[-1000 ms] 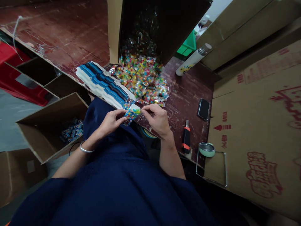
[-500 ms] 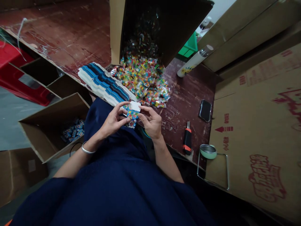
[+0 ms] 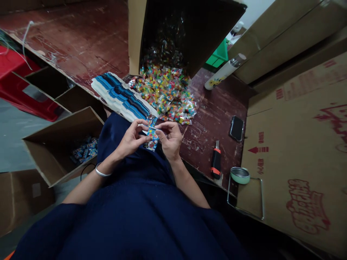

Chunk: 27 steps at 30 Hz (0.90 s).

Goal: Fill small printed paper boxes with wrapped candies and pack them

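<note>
A small blue printed carton (image 3: 152,135) is held between both hands over my lap, at the table's near edge. My left hand (image 3: 132,137) grips its left side with thumb and fingers. On the other side, my right hand (image 3: 170,139) pinches its upper right edge. Just beyond them lies a fanned row of flat blue and white cartons (image 3: 121,95). Beside that row, a heap of clear packets of colorful candy (image 3: 168,94) spills from a large cardboard box (image 3: 135,39) lying on its side.
An open box (image 3: 48,144) holding blue filled packs (image 3: 85,148) stands low at left, near a red stool (image 3: 16,83). On the table (image 3: 200,133) are a white bottle (image 3: 223,72), a phone (image 3: 236,128) and a cutter (image 3: 216,160). A green cup (image 3: 240,175) sits at right.
The carton's white flap, raised before, is now folded down between my fingers. My right hand has shifted slightly left, and its fingers have moved over the carton's top.
</note>
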Motion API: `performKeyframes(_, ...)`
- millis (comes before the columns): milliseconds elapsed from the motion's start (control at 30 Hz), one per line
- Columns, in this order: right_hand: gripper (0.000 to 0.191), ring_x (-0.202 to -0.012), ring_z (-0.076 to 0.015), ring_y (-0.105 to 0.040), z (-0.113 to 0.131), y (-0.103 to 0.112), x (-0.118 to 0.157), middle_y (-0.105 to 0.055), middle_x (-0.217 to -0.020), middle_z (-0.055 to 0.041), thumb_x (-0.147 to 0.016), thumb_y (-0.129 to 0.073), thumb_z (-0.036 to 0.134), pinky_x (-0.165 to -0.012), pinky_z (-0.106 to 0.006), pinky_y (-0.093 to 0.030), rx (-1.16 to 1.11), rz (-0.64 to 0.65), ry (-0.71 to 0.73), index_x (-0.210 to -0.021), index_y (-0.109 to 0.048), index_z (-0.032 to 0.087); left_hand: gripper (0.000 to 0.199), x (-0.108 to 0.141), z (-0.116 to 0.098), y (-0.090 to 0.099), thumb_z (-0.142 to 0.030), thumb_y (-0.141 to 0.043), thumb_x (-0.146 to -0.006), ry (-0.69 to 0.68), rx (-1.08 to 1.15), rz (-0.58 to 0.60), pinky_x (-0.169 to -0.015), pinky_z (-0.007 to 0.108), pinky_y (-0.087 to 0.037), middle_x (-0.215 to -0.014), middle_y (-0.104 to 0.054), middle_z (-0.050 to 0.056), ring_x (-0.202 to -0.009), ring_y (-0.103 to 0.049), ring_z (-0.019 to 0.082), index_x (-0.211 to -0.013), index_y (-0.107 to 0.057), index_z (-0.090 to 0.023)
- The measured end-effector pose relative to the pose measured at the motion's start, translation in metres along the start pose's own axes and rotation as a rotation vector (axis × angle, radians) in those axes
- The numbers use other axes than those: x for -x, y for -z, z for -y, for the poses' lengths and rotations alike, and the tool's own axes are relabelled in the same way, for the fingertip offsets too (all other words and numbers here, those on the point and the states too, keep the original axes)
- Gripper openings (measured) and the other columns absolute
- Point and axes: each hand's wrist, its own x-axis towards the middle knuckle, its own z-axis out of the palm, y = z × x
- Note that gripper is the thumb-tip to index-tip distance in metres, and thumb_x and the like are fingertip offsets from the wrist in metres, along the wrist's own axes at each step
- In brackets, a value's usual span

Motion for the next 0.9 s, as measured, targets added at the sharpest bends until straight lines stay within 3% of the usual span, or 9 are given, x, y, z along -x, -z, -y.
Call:
performKeyframes(100,0.028,-0.086,-0.0192,-0.07,0.006,0.003,-0.009,-0.072,-0.091,-0.0033,-0.088,-0.077,0.049,-0.08,-0.033,-0.06,-0.071,0.103,-0.077,-0.087,-0.066,0.023,0.056,0.001,-0.002,0.0,-0.039,-0.086,-0.079,-0.005,-0.068,-0.02,-0.067,0.019,-0.056,-0.101,-0.066,0.002,-0.072,-0.068,0.01,-0.119,-0.05,-0.022)
performKeyframes(333,0.034,-0.068,-0.0151,-0.064,0.002,0.014,-0.028,-0.071,-0.076,0.0,-0.076,-0.086,0.05,-0.067,-0.031,-0.056,-0.051,0.186,-0.261,-0.08,-0.071,0.02,0.048,0.002,-0.005,0.006,-0.023,-0.075,-0.086,-0.075,-0.221,0.008,-0.079,0.027,-0.061,-0.11,-0.066,0.006,-0.088,-0.07,0.015,-0.131,-0.056,-0.021)
performKeyframes(500,0.032,-0.068,-0.0153,-0.065,0.001,0.011,-0.031,-0.072,-0.076,-0.0003,-0.075,-0.086,0.047,-0.067,-0.03,-0.056,-0.088,0.179,-0.252,-0.075,-0.07,0.02,0.054,0.003,-0.009,0.008,-0.026,-0.075,-0.086,-0.051,-0.207,0.048,-0.078,0.028,-0.063,-0.114,-0.07,0.008,-0.084,-0.072,0.016,-0.137,-0.058,-0.02)
performKeyframes(633,0.032,-0.081,-0.0192,-0.071,0.012,0.005,-0.023,-0.076,-0.087,-0.0041,-0.087,-0.076,0.047,-0.077,-0.035,-0.06,0.003,0.143,-0.13,-0.071,-0.068,0.021,0.048,0.001,-0.005,0.009,-0.03,-0.077,-0.084,-0.062,-0.208,0.01,-0.073,0.026,-0.062,-0.113,-0.072,0.008,-0.079,-0.07,0.013,-0.13,-0.065,-0.019)
performKeyframes(700,0.031,-0.094,-0.0213,-0.073,0.015,0.004,-0.019,-0.078,-0.098,-0.0058,-0.096,-0.067,0.046,-0.088,-0.038,-0.061,0.045,0.165,-0.066,-0.077,-0.073,0.022,0.042,-0.001,-0.008,0.014,-0.033,-0.077,-0.084,-0.062,-0.223,-0.017,-0.072,0.025,-0.062,-0.11,-0.072,0.007,-0.077,-0.07,0.013,-0.122,-0.068,-0.019)
performKeyframes(800,0.027,-0.111,-0.0226,-0.072,0.007,0.005,-0.017,-0.076,-0.121,-0.0069,-0.101,-0.06,0.044,-0.098,-0.04,-0.06,0.082,0.21,-0.018,-0.109,-0.076,0.025,0.036,-0.002,-0.031,0.037,-0.031,-0.076,-0.085,-0.064,-0.378,-0.051,-0.073,0.026,-0.061,-0.109,-0.072,0.006,-0.079,-0.071,0.015,-0.119,-0.068,-0.02)
performKeyframes(900,0.037,-0.12,-0.0251,-0.068,-0.012,0.004,-0.021,-0.071,-0.133,-0.0089,-0.094,-0.07,0.04,-0.101,-0.043,-0.06,0.255,0.189,0.031,-0.129,-0.068,0.025,0.031,0.006,-0.066,0.077,-0.02,-0.066,-0.091,-0.064,-0.845,-0.128,-0.079,0.029,-0.057,-0.105,-0.072,0.003,-0.082,-0.069,0.016,-0.121,-0.07,-0.023)
